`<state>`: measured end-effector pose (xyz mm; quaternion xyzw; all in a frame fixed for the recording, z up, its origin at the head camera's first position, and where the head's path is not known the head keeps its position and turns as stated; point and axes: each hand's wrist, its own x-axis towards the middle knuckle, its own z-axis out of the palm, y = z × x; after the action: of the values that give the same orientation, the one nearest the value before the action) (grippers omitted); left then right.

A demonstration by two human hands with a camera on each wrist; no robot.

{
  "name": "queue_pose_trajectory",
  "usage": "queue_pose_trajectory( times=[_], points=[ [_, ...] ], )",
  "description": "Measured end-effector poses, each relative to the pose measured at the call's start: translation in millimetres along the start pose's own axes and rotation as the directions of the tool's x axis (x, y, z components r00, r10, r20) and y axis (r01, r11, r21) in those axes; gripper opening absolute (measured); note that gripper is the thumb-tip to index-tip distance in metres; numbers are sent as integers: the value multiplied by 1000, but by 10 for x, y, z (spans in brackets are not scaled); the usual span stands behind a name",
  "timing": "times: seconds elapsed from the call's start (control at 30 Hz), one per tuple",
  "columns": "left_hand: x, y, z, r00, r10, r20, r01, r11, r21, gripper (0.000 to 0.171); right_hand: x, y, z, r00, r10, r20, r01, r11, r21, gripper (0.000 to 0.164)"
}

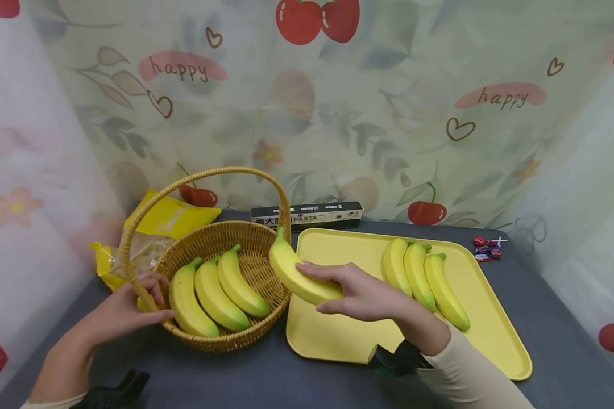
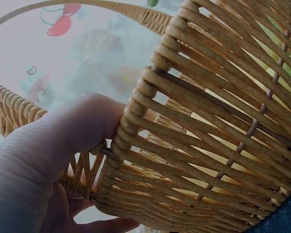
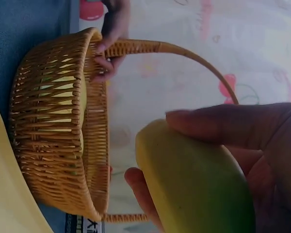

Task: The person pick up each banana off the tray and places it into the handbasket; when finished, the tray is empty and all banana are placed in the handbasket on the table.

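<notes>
A wicker basket [image 1: 230, 341] with a tall arched handle stands on the left, and several bananas lie in it, one of them a yellow banana [image 1: 241, 284] with a green tip. My left hand [image 1: 133, 301] grips the basket's left rim at the foot of the handle; in the left wrist view the thumb hooks over the woven edge. In my right hand [image 1: 355, 289] another banana [image 1: 299, 272] is held between thumb and fingers, in the air by the basket's right rim, stem pointing away. The right wrist view shows this banana [image 3: 189, 179] close up, with the basket beyond it.
To the right lies a yellow tray [image 1: 332, 341] bearing several bananas [image 1: 419, 275]. Behind it stands a pasta box [image 1: 307, 215]. A yellow plastic bag [image 1: 179, 218] leans behind the basket, and small wrapped candies [image 1: 486, 250] sit at the far right corner. A printed curtain [image 1: 337, 113] closes off the back.
</notes>
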<state>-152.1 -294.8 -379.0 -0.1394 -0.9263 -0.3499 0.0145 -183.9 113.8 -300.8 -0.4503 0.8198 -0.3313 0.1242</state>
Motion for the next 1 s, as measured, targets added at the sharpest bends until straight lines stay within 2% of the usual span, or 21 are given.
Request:
queue_pose_trajectory(
  times=[0.1, 0.23, 0.43, 0.77, 1.0],
  points=[
    [1, 1, 0, 1000, 9, -1, -9, 1000, -6, 26, 167, -36, 2, 998, -16, 58, 17, 1000, -20, 63],
    [0, -4, 2, 1000, 13, 1, -13, 1000, -16, 26, 450, -66, 15, 991, 10, 133, -5, 999, -42, 63],
    [-5, -11, -2, 1000, 10, 2, -10, 1000, -21, 25, 895, -130, 71, 986, 53, 155, -42, 996, -78, 64],
    [-2, 22, -15, 1000, -16, 18, 17, 999, -28, 27, 1460, -49, 319, 955, 173, 240, -177, 984, -6, 61],
    [-18, 48, -39, 998, -44, 52, 46, 998, -42, 72, 1712, -41, 528, 941, 214, 261, -233, 972, 43, 60]
  ],
)
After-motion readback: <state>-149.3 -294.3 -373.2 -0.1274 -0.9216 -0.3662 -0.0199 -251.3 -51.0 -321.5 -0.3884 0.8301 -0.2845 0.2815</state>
